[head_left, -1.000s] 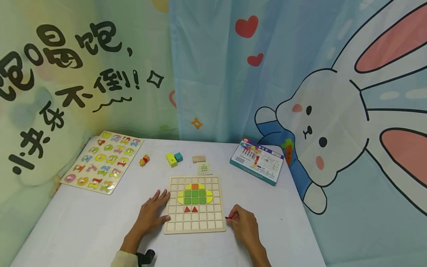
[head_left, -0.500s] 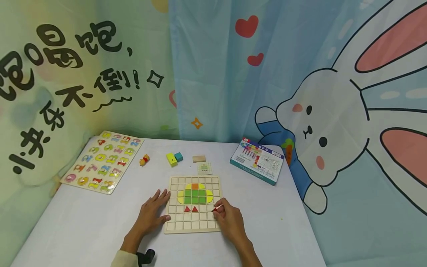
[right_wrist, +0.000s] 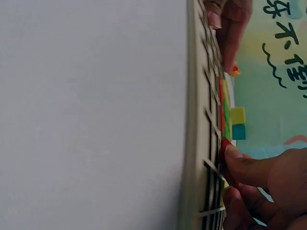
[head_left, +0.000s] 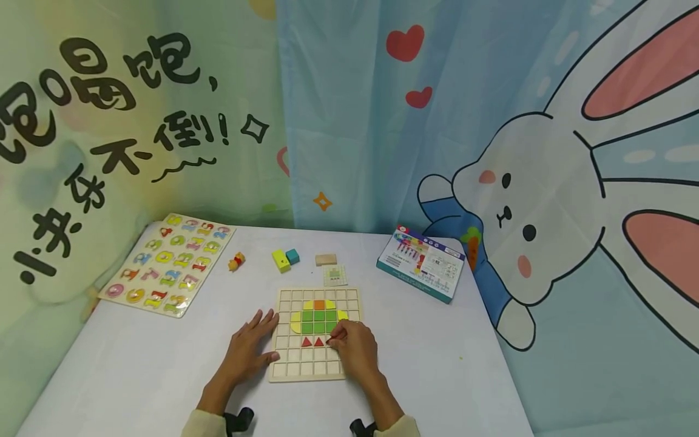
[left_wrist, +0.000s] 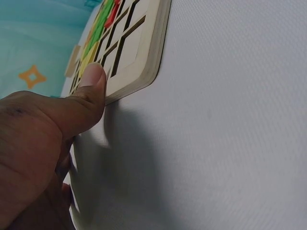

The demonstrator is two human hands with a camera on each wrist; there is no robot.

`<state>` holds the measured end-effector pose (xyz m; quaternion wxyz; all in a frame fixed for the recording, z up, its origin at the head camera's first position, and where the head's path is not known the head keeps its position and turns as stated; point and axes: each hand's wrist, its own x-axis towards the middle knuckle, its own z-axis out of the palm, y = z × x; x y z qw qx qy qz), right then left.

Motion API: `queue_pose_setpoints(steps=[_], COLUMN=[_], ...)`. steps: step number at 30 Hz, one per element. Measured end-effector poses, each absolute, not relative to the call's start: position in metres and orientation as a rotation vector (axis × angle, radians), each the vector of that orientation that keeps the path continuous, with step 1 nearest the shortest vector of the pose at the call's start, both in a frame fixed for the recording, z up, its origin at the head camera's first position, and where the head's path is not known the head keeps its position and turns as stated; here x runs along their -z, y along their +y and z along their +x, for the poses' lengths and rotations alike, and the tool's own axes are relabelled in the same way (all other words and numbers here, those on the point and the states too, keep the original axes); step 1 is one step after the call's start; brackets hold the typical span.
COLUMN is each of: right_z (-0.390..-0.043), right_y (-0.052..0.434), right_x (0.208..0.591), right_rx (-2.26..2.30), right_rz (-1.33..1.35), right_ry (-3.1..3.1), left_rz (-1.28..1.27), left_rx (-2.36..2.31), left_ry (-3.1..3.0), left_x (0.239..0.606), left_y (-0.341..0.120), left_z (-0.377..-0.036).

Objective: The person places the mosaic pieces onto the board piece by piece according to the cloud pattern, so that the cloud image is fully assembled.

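Right hand [head_left: 354,352] with red piece [head_left: 329,342], now over the grid board [head_left: 284,370], beside red triangles [head_left: 313,342].

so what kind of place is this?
Likely a children's play corner or staged toy setup: cartoon rabbit backdrop, a number puzzle board and a wooden grid puzzle on a white table.

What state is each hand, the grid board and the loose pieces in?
Left hand: flat, fingers resting on the board edge.
Right hand: pinching a red piece over the board.
Grid board: partly filled, most cells empty.
Number puzzle: all pieces seated.
Box: closed, lying flat.
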<state>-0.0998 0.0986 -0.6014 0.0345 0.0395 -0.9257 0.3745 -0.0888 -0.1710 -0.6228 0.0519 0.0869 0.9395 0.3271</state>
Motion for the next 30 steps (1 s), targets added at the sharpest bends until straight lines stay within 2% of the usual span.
queue_pose_setpoints(steps=[15, 23, 30], right_z=[-0.106, -0.102, -0.103], right_y=[0.094, 0.094, 0.102], right_x=[0.594, 0.598, 0.596], right_rx=[-0.845, -1.012, -1.072], right_rz=[0.238, 0.083, 0.07], right_ry=[-2.972, -2.916, -2.962], left_rz=[0.263, 0.268, 0.267], left_rx=[-1.002, -1.004, -1.012], left_ry=[2.855, 2.861, 2.87], left_x=[0.622, 0.622, 0.624], left_y=[-0.168, -0.168, -0.167], left_z=[-0.085, -0.086, -0.086])
